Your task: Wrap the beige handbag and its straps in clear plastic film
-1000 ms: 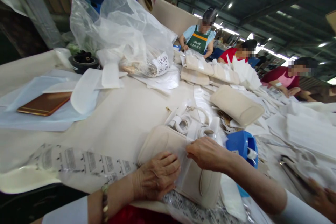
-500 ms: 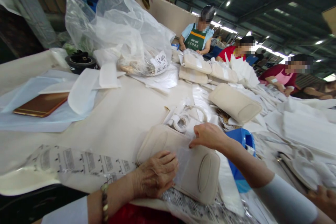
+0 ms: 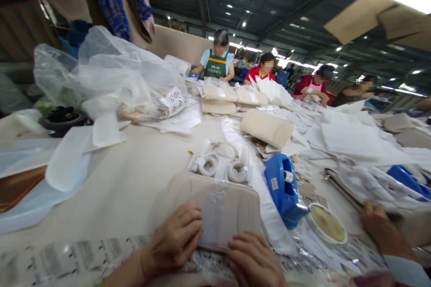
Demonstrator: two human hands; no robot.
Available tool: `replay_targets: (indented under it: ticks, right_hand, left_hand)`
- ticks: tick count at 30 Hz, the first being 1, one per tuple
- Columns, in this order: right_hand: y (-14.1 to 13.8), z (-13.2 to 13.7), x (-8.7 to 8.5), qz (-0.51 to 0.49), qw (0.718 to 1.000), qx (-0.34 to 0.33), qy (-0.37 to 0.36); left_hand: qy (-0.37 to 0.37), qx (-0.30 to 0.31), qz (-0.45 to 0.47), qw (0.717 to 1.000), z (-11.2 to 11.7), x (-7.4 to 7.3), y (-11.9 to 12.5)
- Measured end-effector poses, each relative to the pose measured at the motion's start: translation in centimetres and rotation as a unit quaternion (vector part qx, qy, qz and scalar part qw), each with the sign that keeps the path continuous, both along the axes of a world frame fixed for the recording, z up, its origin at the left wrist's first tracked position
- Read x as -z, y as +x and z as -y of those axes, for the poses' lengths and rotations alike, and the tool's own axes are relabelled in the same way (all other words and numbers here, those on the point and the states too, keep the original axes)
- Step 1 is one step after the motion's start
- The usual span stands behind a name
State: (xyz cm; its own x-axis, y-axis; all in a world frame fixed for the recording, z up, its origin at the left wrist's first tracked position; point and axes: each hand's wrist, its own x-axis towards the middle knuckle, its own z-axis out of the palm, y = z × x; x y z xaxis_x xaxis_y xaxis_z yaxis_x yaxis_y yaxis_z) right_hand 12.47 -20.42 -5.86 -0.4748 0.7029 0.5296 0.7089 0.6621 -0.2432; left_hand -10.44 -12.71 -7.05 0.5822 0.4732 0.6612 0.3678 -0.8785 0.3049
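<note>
A flat beige handbag (image 3: 232,206) lies in front of me, with a clear plastic strip (image 3: 216,202) across its middle. At its near left part, my left hand (image 3: 178,235) is closed, fingers curled against the bag; its thumb is hidden. My right hand (image 3: 254,258) has its fingers bent over the near right edge of the same bag. Beyond the far edge, coiled straps (image 3: 237,171) sit in clear wrapping. Printed plastic film (image 3: 67,258) runs along the near side of the table.
A blue tape dispenser (image 3: 281,188) stands right of the bag, beside a round tub (image 3: 326,223). Another beige bag (image 3: 266,128) and stacked bags (image 3: 218,98) lie farther back. A large plastic bag (image 3: 134,76) is at left. A co-worker's hand (image 3: 380,226) works at far right.
My right hand has come off the strip's far end to the bag's near edge. The left has shifted to the near left. The bag now sits straighter, and the view has turned right.
</note>
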Motion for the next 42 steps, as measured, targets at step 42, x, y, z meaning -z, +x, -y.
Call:
replay_targets:
  ticks: [42]
  right_hand:
    - [-2.0,0.2,2.2,-0.597,0.714,0.176,-0.32]
  left_hand:
    - [-0.623,-0.304,0.227,0.684,-6.1,-2.3,-3.1]
